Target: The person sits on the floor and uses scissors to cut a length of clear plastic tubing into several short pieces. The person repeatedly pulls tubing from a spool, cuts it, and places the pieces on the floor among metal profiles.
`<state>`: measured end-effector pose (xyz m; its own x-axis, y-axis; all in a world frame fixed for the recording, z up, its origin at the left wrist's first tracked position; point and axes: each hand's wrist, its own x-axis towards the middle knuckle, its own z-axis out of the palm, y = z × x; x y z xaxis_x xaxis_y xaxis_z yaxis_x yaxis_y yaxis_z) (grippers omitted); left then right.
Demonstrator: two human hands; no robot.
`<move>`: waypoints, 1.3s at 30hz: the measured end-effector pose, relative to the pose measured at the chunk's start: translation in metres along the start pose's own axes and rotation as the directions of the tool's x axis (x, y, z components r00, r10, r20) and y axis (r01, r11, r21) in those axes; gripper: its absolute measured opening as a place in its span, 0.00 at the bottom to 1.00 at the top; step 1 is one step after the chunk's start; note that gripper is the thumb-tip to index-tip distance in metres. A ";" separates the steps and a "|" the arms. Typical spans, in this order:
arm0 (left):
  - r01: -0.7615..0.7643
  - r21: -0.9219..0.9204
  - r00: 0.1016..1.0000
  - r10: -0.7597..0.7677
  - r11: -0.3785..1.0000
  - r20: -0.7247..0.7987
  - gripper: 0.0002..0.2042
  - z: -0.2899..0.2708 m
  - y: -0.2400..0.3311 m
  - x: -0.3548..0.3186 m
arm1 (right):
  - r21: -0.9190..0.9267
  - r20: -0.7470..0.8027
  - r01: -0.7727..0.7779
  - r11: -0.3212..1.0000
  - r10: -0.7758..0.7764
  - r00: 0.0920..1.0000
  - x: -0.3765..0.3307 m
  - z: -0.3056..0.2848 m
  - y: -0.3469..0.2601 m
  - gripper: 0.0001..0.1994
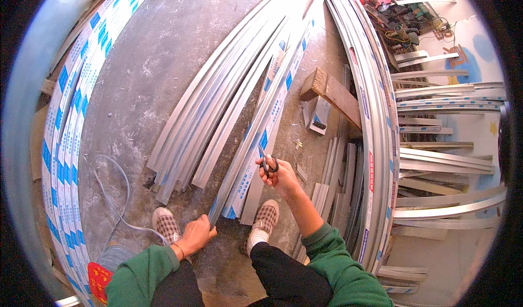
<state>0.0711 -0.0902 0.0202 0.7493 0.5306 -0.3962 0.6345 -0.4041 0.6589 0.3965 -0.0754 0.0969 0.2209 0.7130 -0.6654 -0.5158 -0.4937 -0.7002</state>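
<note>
Black-handled scissors (269, 167) are in my right hand (280, 176), its fingers closed round the handle loops above the profiles. My left hand (194, 236) is closed low between my shoes, at the near end of a long metal profile (233, 184). A small tan piece (212, 233) shows beside its fingertips; I cannot tell what it is. Blue-and-white film (265, 140) covers a profile right beside the gripped one. More bare silver profiles (204, 111) lie fanned out on the floor to the left.
Film-wrapped profiles (65, 160) run along the left, and a long bundle (376, 143) along the right. A wooden block (332, 94) juts out near a white box (320, 115). A pale strap (128, 192) curls by my left shoe (166, 223). Racked profiles (447, 160) stand farther right.
</note>
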 end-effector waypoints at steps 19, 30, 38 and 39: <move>0.105 -0.222 0.981 -0.137 0.969 -0.135 0.16 -0.078 -0.005 0.026 | -0.310 0.166 -0.015 0.951 0.070 0.984 -0.047 0.014 0.015 0.17; 0.075 -0.395 0.976 0.013 0.915 0.215 0.14 -0.028 -0.020 0.001 | -0.775 0.280 -0.201 0.599 0.610 0.741 -0.070 0.059 0.090 0.25; 0.099 -0.401 0.987 -0.038 0.911 0.158 0.12 -0.030 -0.016 -0.003 | -0.820 0.290 -0.058 0.570 0.501 0.815 -0.045 0.074 0.107 0.27; 0.084 -0.393 0.989 -0.028 0.916 0.147 0.12 -0.029 -0.018 -0.003 | -0.814 0.279 -0.085 0.575 0.515 0.811 -0.043 0.074 0.107 0.27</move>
<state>0.0525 -0.0633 0.0281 0.7511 0.4262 -0.5041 0.5697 -0.0328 0.8212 0.2703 -0.1220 0.0692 -0.3176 0.4630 -0.8275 0.3579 -0.7496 -0.5567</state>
